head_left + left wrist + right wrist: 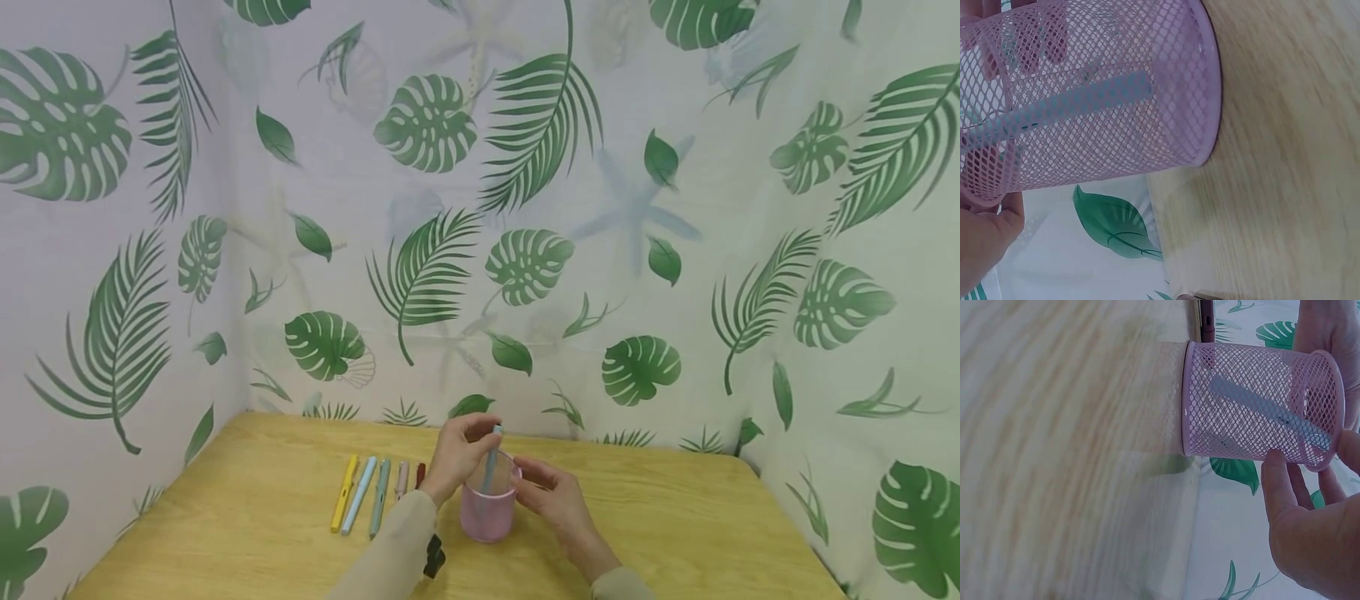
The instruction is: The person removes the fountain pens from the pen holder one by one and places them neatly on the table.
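Note:
A pink mesh pen holder (486, 518) stands upright on the table. My left hand (456, 457) is above its rim and pinches the top of a blue-grey pen (491, 471). The pen leans inside the holder; its lower part shows through the mesh in the left wrist view (1085, 100) and the right wrist view. With thumb and fingers, my right hand (558, 504) grips the holder's right side near the rim. Left of the holder lie a yellow pen (344, 493), a light blue pen (359, 496), a green pen (380, 498), a pale pink pen (402, 480) and a dark red pen (421, 473).
The wooden table (255, 500) meets a leaf-patterned cloth backdrop (450, 350) at the back and both sides. The pens lie side by side in a row, partly hidden by the left forearm. A black device (434, 557) sits at the left wrist.

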`<action>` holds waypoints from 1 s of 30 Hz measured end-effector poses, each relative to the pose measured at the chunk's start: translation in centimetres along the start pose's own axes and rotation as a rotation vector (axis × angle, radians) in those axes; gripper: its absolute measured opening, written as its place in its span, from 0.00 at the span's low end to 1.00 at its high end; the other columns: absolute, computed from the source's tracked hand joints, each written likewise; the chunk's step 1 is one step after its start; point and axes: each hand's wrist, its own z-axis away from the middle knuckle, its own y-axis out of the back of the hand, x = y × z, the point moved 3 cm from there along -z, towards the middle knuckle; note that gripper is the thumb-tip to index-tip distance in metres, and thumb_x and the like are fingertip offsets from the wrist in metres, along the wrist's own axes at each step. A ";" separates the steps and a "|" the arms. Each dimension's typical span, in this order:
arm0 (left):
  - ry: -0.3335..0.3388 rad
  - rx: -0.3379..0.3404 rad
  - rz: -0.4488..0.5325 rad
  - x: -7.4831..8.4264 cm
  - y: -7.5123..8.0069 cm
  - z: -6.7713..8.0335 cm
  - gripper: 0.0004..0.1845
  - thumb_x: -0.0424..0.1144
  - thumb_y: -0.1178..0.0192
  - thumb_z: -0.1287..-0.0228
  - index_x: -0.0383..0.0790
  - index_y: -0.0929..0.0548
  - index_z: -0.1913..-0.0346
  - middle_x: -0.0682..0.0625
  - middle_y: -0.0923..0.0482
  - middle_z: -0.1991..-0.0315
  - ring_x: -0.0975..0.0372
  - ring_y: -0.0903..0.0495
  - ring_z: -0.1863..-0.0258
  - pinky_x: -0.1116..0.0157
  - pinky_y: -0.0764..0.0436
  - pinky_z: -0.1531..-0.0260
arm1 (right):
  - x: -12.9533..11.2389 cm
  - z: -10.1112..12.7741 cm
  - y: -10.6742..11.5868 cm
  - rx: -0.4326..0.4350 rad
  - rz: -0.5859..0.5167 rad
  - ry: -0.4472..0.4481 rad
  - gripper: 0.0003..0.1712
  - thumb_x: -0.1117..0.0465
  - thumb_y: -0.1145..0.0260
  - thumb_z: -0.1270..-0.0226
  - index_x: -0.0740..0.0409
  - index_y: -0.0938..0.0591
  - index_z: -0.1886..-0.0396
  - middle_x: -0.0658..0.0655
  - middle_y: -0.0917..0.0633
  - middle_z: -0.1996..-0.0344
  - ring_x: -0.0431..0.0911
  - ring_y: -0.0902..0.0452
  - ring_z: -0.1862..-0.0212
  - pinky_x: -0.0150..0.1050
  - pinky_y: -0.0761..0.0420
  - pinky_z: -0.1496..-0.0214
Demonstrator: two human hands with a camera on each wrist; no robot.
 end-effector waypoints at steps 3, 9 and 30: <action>-0.030 0.027 -0.003 0.1 0.0 -0.2 0.12 0.30 0.38 0.34 0.34 0.16 0.49 0.35 0.17 0.53 0.48 0.17 0.53 0.59 0.17 0.53 | 0.0 0.0 0.1 0.008 0.002 0.003 0.26 0.62 0.32 0.34 0.66 0.24 0.38 0.71 0.22 0.41 0.52 0.19 0.45 0.44 0.18 0.44; -0.030 0.048 0.047 0.4 0.3 -0.4 0.12 0.33 0.37 0.34 0.38 0.16 0.49 0.39 0.16 0.57 0.59 0.17 0.59 0.65 0.14 0.60 | -0.1 0.0 0.2 0.003 0.005 0.016 0.25 0.63 0.33 0.33 0.67 0.23 0.39 0.71 0.22 0.42 0.53 0.19 0.45 0.44 0.17 0.45; -0.091 0.204 0.087 2.7 1.9 -0.7 0.12 0.35 0.36 0.35 0.41 0.16 0.49 0.40 0.15 0.54 0.57 0.16 0.55 0.69 0.16 0.60 | 0.3 0.1 0.2 0.018 -0.017 0.026 0.26 0.63 0.32 0.34 0.70 0.24 0.39 0.70 0.20 0.44 0.48 0.18 0.49 0.44 0.17 0.46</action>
